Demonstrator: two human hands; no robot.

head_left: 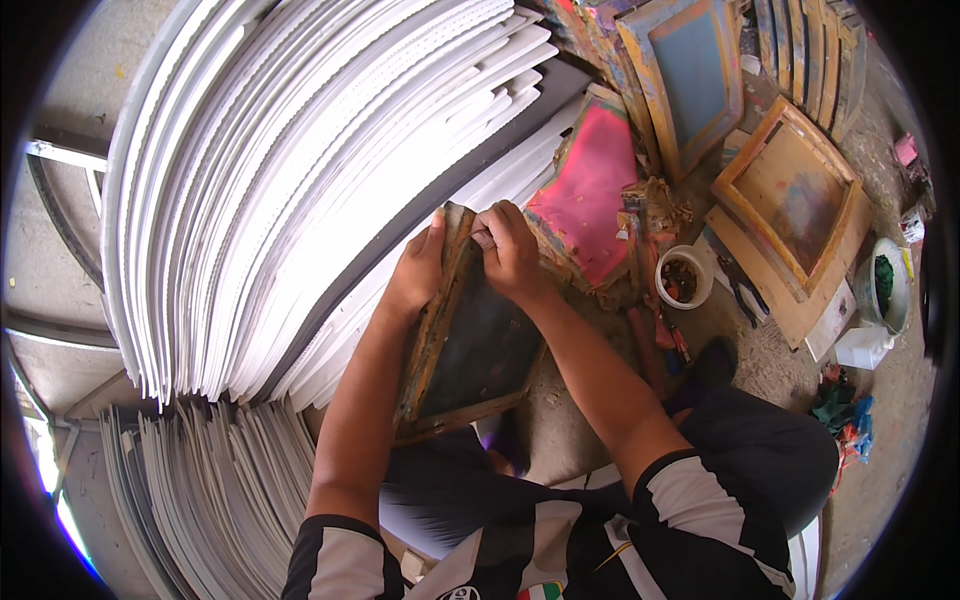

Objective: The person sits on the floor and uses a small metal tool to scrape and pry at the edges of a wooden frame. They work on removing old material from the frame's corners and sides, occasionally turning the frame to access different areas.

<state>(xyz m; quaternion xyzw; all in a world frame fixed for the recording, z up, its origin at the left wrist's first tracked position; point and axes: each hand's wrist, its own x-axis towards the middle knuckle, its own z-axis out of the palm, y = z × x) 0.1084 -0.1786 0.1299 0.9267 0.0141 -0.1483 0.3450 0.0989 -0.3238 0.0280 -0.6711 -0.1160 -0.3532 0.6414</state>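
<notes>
A wooden screen-printing frame with dark mesh stands tilted on edge between my forearms, its lower end by my lap. My left hand is closed round its upper left side, thumb along the worn, stained wood. At the upper corner my right hand has its fingers curled against the frame's edge. Whether those fingers also pinch something small cannot be seen. Just beyond the right hand lies a pink-stained sheet with ragged edges.
Tall stacks of white sheets fill the left, with greyer sheets below. To the right are a blue-mesh frame, a brown frame, a white tub, pliers and a bucket.
</notes>
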